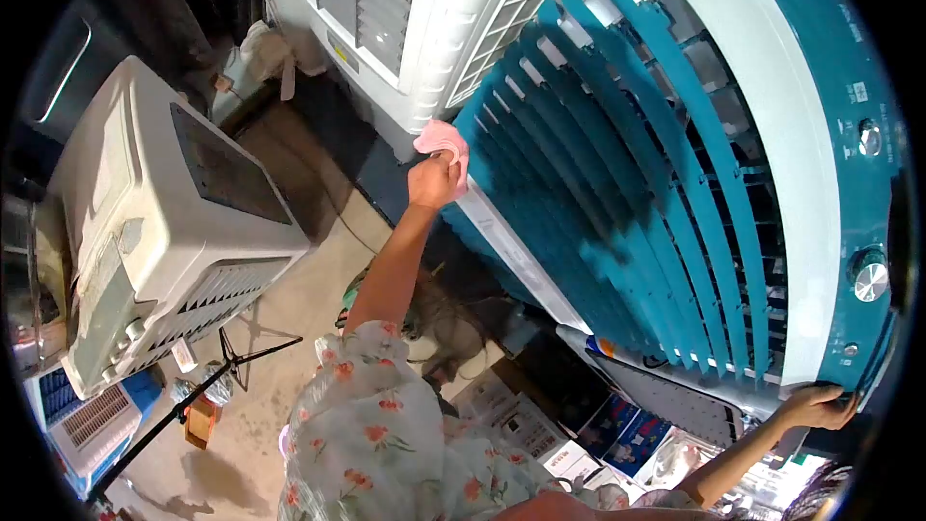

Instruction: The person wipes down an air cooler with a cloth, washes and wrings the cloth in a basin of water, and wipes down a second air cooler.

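A large air cooler [808,232] with teal louvres and a white-and-teal front fills the right side of the head view. My left hand [434,180] is closed around a crumpled pink cloth [443,138]. It is by the cooler's white lower edge, near the base of a second, white cooler. My right hand [818,408] is at the lower right, its fingers curled over the edge of the teal control panel [858,183]. Two silver knobs stand out on that panel, one of them the round knob [870,276]. Part of the right fingers is hidden behind the edge.
The white cooler [439,34] is close by at the top. To the left is a beige cooler [145,203] with a dark grille. A black tripod stand [230,359] has its legs spread on the floor [328,232]. Several printed boxes [637,439] lie at the lower right.
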`<state>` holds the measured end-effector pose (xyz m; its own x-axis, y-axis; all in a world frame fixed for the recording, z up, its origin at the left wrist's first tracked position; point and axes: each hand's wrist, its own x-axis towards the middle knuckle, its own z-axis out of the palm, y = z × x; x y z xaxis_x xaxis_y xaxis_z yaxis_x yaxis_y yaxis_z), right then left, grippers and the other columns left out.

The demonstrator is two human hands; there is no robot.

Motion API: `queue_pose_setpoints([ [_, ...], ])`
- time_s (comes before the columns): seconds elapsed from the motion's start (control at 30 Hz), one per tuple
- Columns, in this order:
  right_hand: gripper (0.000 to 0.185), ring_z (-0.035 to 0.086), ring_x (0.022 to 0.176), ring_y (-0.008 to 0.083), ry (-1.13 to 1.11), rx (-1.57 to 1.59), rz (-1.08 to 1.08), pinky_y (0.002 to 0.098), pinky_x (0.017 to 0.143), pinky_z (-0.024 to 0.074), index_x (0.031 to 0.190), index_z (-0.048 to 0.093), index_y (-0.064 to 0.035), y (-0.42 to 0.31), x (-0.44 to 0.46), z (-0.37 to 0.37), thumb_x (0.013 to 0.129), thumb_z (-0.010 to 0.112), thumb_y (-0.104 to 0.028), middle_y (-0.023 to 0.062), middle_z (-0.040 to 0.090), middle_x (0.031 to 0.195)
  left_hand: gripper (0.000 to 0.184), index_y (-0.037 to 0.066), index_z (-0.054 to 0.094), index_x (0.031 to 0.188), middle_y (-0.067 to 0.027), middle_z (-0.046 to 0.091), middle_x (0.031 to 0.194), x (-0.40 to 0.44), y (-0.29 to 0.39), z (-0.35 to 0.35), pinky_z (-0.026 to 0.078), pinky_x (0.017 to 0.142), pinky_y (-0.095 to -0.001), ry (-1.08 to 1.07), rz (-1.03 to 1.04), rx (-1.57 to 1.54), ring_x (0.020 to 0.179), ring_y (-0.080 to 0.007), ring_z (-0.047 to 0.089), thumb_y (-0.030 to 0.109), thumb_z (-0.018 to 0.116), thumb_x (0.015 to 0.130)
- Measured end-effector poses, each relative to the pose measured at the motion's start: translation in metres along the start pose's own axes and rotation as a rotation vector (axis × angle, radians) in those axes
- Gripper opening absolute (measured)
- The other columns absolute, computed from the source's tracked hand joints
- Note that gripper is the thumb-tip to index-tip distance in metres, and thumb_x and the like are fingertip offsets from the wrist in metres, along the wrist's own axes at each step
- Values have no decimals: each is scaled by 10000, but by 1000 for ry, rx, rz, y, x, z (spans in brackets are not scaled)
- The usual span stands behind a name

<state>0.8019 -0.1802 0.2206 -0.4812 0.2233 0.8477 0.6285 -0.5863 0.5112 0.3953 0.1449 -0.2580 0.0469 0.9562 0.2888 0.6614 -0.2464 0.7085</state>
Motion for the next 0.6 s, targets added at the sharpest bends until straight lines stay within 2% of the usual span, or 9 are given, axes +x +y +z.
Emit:
queue_pose_setpoints([
  [0.07, 727, 565, 973, 392, -4, 16, 10, 517, 823, 443, 970, 572, 120, 5, -2, 2, 876, 366, -571, 268, 582, 992, 122, 91, 545, 845, -171, 608, 741, 7, -1, 0, 450, 610, -477, -16, -5, -46, 699, -365, 587, 194, 522, 784],
  [0.17, 742, 567, 968, 390, -12, 38, 24, 515, 826, 444, 956, 579, 123, 9, -4, 2, 874, 359, -580, 275, 583, 991, 123, 68, 503, 786, -183, 593, 766, 26, -5, -7, 434, 625, -488, -108, -29, -11, 718, -392, 573, 190, 506, 796],
  [0.2, 738, 566, 960, 386, -14, 49, 29, 512, 825, 443, 949, 583, 123, 11, -5, 3, 871, 371, -580, 272, 583, 993, 126, 58, 510, 799, -199, 589, 834, 33, -7, -11, 427, 663, -494, -183, -58, -40, 780, -393, 570, 183, 494, 801],
  [0.3, 730, 566, 922, 369, -17, 84, 44, 500, 814, 440, 921, 598, 118, 17, -6, 2, 853, 419, -587, 257, 586, 992, 127, 41, 518, 805, -195, 568, 901, 51, -27, -10, 432, 711, -457, -230, 28, -132, 841, -383, 546, 162, 512, 768],
  [0.33, 733, 570, 905, 365, -11, 91, 49, 499, 803, 444, 908, 606, 115, 15, -5, 2, 845, 431, -595, 253, 591, 984, 134, 36, 528, 823, -192, 559, 912, 60, -32, -10, 429, 731, -448, -223, 126, -150, 856, -379, 536, 150, 518, 755],
  [0.4, 721, 563, 939, 392, -34, 41, 10, 506, 830, 436, 911, 587, 130, 19, -6, 3, 870, 374, -558, 276, 586, 976, 166, 25, 550, 859, -186, 542, 934, 75, -43, -11, 423, 772, -430, -215, 321, -186, 887, -371, 518, 127, 531, 729],
  [0.43, 716, 560, 956, 406, -47, 15, -11, 509, 844, 432, 913, 577, 137, 20, -6, 3, 882, 345, -539, 287, 584, 972, 174, 22, 561, 863, -180, 536, 933, 78, -43, -14, 418, 786, -427, -172, 362, -180, 890, -366, 512, 118, 534, 720],
  [0.5, 728, 576, 900, 405, -54, 10, -36, 520, 793, 448, 854, 581, 123, 8, 2, 1, 882, 322, -556, 275, 599, 896, 193, 16, 583, 870, -168, 523, 931, 84, -31, -20, 407, 814, -421, -82, 444, -176, 896, -356, 500, 100, 539, 702],
  [0.6, 723, 593, 816, 393, -80, -13, -56, 514, 742, 461, 796, 576, 107, 29, -5, 3, 890, 306, -556, 255, 607, 825, 171, 0, 604, 841, -166, 538, 995, 69, -33, -4, 399, 853, -412, -41, 319, -349, 958, -350, 501, 112, 535, 732],
])
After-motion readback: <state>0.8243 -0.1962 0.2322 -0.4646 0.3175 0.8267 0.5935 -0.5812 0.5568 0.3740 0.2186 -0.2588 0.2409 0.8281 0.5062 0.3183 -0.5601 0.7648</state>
